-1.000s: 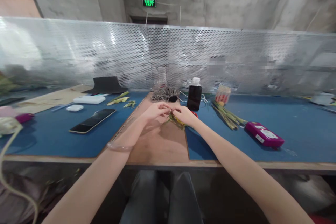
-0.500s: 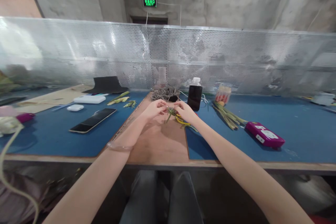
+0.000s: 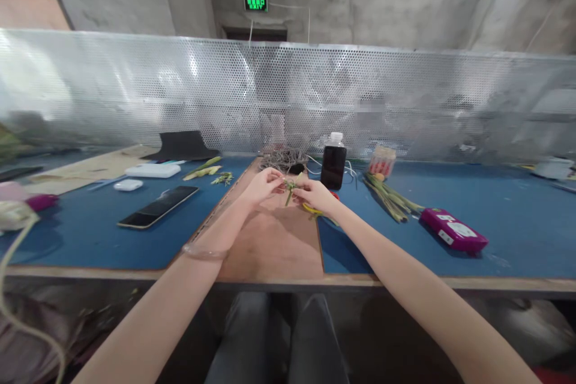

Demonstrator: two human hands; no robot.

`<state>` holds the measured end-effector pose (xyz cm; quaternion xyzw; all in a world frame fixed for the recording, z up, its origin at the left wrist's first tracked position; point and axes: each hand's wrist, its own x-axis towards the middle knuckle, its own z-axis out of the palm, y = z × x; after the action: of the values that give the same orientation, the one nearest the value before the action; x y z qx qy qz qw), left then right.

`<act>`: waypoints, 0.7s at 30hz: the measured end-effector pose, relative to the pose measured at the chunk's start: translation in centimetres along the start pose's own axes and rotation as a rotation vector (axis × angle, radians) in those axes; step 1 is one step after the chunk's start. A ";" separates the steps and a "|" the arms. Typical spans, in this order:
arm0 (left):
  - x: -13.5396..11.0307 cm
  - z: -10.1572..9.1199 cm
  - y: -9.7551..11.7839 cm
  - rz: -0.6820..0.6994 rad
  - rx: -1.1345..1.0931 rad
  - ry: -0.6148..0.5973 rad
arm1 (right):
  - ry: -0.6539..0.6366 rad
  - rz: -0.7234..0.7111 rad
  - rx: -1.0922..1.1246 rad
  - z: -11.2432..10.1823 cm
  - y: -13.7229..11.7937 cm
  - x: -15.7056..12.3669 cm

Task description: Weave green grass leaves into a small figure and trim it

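Observation:
Between my two hands is a small piece of woven green leaf strips (image 3: 290,185), with loose ends sticking up and down. My left hand (image 3: 264,185) pinches its left side, the fingers closed. On the right side, my right hand (image 3: 314,191) grips it between thumb and fingers. The piece is held above the brown board in the middle of the table. Scissors with yellow and red handles (image 3: 311,209) lie partly hidden under my right hand. Behind the hands sits a tangled heap of grey cord (image 3: 282,159).
A dark bottle with a white cap (image 3: 333,162) stands behind my right hand. Further right are a jar (image 3: 382,161), a bundle of leaf strips (image 3: 391,198) and a purple box (image 3: 453,231). On the left lie a phone (image 3: 158,207), a white case (image 3: 128,185) and leaf scraps (image 3: 202,169).
My right hand has turned and lowered slightly, its fingers now under the leaf piece. The piece shows more openly, with a strip end pointing up to the right.

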<state>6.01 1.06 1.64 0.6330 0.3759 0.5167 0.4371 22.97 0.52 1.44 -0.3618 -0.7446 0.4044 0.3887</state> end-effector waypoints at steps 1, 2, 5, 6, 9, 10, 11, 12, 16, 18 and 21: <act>0.0 0.0 0.0 -0.013 -0.028 0.005 | 0.013 -0.017 0.005 0.0 -0.1 0.0; 0.0 0.0 -0.1 -0.026 -0.057 0.004 | 0.027 -0.032 0.008 0.1 -0.3 -0.1; 0.0 0.0 -0.1 -0.049 -0.147 -0.010 | 0.071 -0.044 0.022 0.1 -0.7 -0.2; 0.0 0.0 -0.1 -0.061 -0.172 -0.013 | 0.090 -0.035 0.035 0.1 -0.8 -0.3; -0.2 0.2 0.0 -0.111 -0.221 -0.012 | 0.160 0.003 0.097 0.1 -0.8 -0.2; -0.2 0.2 0.0 -0.123 -0.231 -0.016 | 0.182 0.010 0.113 0.1 -0.7 -0.1; -0.3 0.2 0.0 -0.130 -0.237 -0.022 | 0.195 0.013 0.121 0.1 -0.6 0.0; -0.3 0.3 0.0 -0.134 -0.240 -0.030 | 0.204 0.013 0.119 0.1 -0.6 0.1; -0.3 0.2 -0.1 -0.156 -0.220 -0.050 | 0.185 -0.009 0.046 0.0 -0.3 0.1; -0.3 0.1 -0.2 -0.167 -0.205 -0.052 | 0.190 -0.010 0.014 0.0 -0.3 0.1; -0.2 0.0 -0.4 -0.190 -0.182 -0.086 | 0.213 0.002 -0.027 -0.1 -0.3 0.1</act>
<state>5.98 1.01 1.21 0.5740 0.3666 0.4772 0.5554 22.96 0.47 1.77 -0.4087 -0.7040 0.3543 0.4602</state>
